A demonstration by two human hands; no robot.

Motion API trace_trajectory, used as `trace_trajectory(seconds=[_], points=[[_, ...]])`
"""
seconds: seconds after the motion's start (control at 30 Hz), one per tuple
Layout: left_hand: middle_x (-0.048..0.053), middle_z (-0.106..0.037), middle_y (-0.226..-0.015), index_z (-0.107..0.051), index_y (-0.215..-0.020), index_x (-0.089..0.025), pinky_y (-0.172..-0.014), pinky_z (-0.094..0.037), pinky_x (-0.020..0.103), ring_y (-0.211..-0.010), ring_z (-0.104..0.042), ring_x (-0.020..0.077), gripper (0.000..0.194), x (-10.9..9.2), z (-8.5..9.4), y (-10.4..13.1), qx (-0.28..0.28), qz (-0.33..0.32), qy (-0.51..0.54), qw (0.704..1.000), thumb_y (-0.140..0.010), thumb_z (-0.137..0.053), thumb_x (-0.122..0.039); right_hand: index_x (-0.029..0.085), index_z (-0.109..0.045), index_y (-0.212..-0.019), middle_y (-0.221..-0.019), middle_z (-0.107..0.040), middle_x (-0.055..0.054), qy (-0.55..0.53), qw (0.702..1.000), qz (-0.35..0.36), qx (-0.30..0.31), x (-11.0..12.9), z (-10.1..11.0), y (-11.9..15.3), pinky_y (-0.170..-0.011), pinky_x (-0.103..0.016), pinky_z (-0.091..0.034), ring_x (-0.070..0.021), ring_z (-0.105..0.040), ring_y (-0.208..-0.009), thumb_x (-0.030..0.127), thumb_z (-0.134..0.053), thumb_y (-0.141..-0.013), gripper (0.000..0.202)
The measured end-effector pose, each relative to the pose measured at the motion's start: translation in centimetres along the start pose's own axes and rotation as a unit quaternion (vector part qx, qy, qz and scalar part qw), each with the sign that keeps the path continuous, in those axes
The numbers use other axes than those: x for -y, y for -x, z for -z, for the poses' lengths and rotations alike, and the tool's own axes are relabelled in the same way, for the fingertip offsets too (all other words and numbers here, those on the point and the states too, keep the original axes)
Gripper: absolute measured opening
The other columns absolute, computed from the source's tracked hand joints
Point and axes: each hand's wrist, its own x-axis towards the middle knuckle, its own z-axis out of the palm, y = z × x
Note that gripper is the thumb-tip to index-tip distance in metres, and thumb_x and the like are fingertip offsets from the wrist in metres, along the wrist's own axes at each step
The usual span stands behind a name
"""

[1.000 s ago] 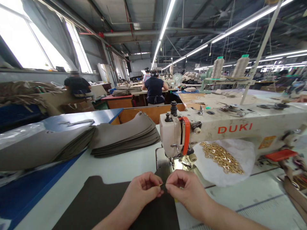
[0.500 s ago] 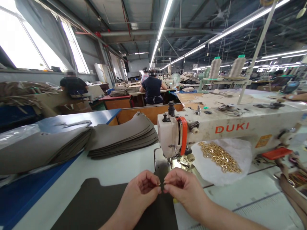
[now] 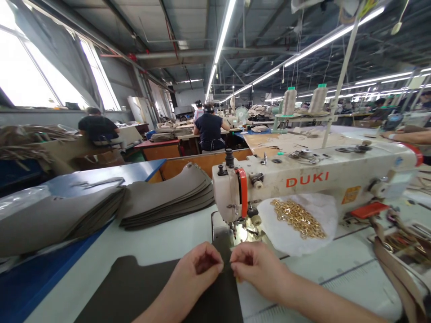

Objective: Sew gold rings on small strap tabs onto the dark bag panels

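A dark grey-brown sheet of material (image 3: 134, 287) lies on the pale table, its narrow upper end close to the needle area of a white sewing machine (image 3: 269, 175) marked DUKI. Over this sheet my left hand (image 3: 202, 264) is closed in a pinch, thumb against fingertips. Facing it, a small gap away, my right hand (image 3: 257, 267) pinches in the same way at the sheet's right edge. Whatever is between the fingertips of either hand is too small to make out.
Gold-coloured metal rings (image 3: 298, 217) lie on a white plastic sheet (image 3: 323, 204) under the machine arm. Stacked grey panels (image 3: 164, 197) stand left of the machine, with another stack (image 3: 57, 220) beyond. Thread cones (image 3: 288, 101) rise behind. A person (image 3: 209, 128) sits ahead.
The view has turned slightly right, so the machine and stacks appear further left. My fingertips are a little further apart; both hands stay pinched over the dark sheet.
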Motion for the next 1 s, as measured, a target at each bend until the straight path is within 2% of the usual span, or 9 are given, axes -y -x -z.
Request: trace_trajectory(seconds=[0.07,0.13,0.2,0.27,0.37,0.5,0.7,0.87,1.0], points=[[0.004,-0.067,-0.086,-0.061,-0.083,-0.02,-0.079,-0.052,0.032,-0.084,-0.064,0.0201,0.008,0.0,0.6,-0.1,-0.007,-0.063,-0.116,0.991,-0.08,-0.056,-0.026,0.017,-0.057,-0.063,-0.05,-0.053,0.007,-0.025,0.999,-0.044,0.011,0.2,0.6,0.0,-0.049,-0.018,-0.037,-0.0072,-0.047,-0.046,0.008,-0.053,-0.065,0.01],[0.006,-0.065,-0.103,-0.062,-0.094,-0.022,-0.092,-0.048,0.038,-0.099,-0.061,0.0229,0.014,0.3,0.8,0.0,-0.035,-0.127,-0.235,0.963,-0.082,-0.055,-0.026,0.017,-0.056,-0.063,-0.049,-0.055,0.007,-0.027,0.997,-0.072,0.013,0.3,1.2,0.0,-0.046,-0.018,-0.038,-0.0069,-0.048,-0.042,0.01,-0.053,-0.066,0.008],[0.008,-0.063,-0.11,-0.06,-0.102,-0.023,-0.095,-0.047,0.041,-0.105,-0.059,0.0238,0.021,0.9,0.4,0.3,-0.047,-0.163,-0.316,0.934,-0.083,-0.053,-0.024,0.017,-0.057,-0.063,-0.048,-0.057,0.006,-0.023,0.995,-0.099,0.016,0.4,1.6,-0.3,-0.043,-0.017,-0.037,-0.007,-0.05,-0.04,0.012,-0.053,-0.066,0.006],[0.008,-0.062,-0.112,-0.058,-0.108,-0.023,-0.093,-0.049,0.041,-0.105,-0.059,0.0233,0.024,1.3,-0.2,0.7,-0.044,-0.179,-0.354,0.917,-0.085,-0.05,-0.022,0.017,-0.057,-0.063,-0.048,-0.058,0.006,-0.019,0.992,-0.122,0.017,0.6,1.6,-0.7,-0.041,-0.016,-0.037,-0.0071,-0.052,-0.038,0.012,-0.054,-0.065,0.006],[0.008,-0.063,-0.108,-0.055,-0.109,-0.022,-0.088,-0.053,0.04,-0.101,-0.061,0.0231,0.024,1.5,-1.0,1.3,-0.049,-0.198,-0.369,0.907,-0.085,-0.05,-0.021,0.017,-0.058,-0.06,-0.046,-0.058,0.006,-0.011,0.989,-0.147,0.02,1.0,1.2,-1.5,-0.039,-0.015,-0.037,-0.007,-0.053,-0.037,0.01,-0.054,-0.064,0.008],[0.007,-0.064,-0.104,-0.055,-0.106,-0.022,-0.085,-0.054,0.039,-0.098,-0.062,0.0231,0.022,1.1,-1.1,1.6,-0.055,-0.215,-0.363,0.905,-0.084,-0.052,-0.019,0.018,-0.056,-0.052,-0.042,-0.057,0.005,0.008,0.984,-0.175,0.032,1.7,0.8,-2.4,-0.037,-0.015,-0.039,-0.0076,-0.052,-0.034,0.008,-0.054,-0.064,0.016],[0.004,-0.066,-0.088,-0.061,-0.09,-0.02,-0.077,-0.054,0.031,-0.084,-0.062,0.0189,0.017,0.4,-1.5,0.4,-0.044,-0.269,-0.361,0.892,-0.087,-0.046,-0.015,0.018,-0.051,-0.044,-0.039,-0.055,0.005,0.043,0.978,-0.199,0.054,2.6,1.0,-2.9,-0.033,-0.014,-0.036,-0.0066,-0.05,-0.03,0.004,-0.05,-0.066,0.026],[0.003,-0.062,-0.074,-0.06,-0.076,-0.019,-0.07,-0.052,0.029,-0.072,-0.058,0.0172,0.024,0.0,-2.4,-0.5,-0.039,-0.305,-0.412,0.858,-0.089,-0.041,-0.013,0.017,-0.049,-0.044,-0.039,-0.053,0.005,0.08,0.974,-0.202,0.057,3.2,1.0,-3.1,-0.031,-0.014,-0.035,-0.0066,-0.049,-0.029,0.003,-0.051,-0.069,0.028],[0.004,-0.061,-0.073,-0.058,-0.074,-0.018,-0.069,-0.051,0.029,-0.071,-0.057,0.0176,0.025,0.1,-2.8,-0.7,-0.036,-0.307,-0.422,0.852,-0.088,-0.038,-0.01,0.017,-0.051,-0.047,-0.041,-0.057,0.004,0.124,0.973,-0.181,0.067,2.7,1.2,-3.5,-0.032,-0.015,-0.036,-0.0079,-0.051,-0.03,0.006,-0.056,-0.069,0.026]])
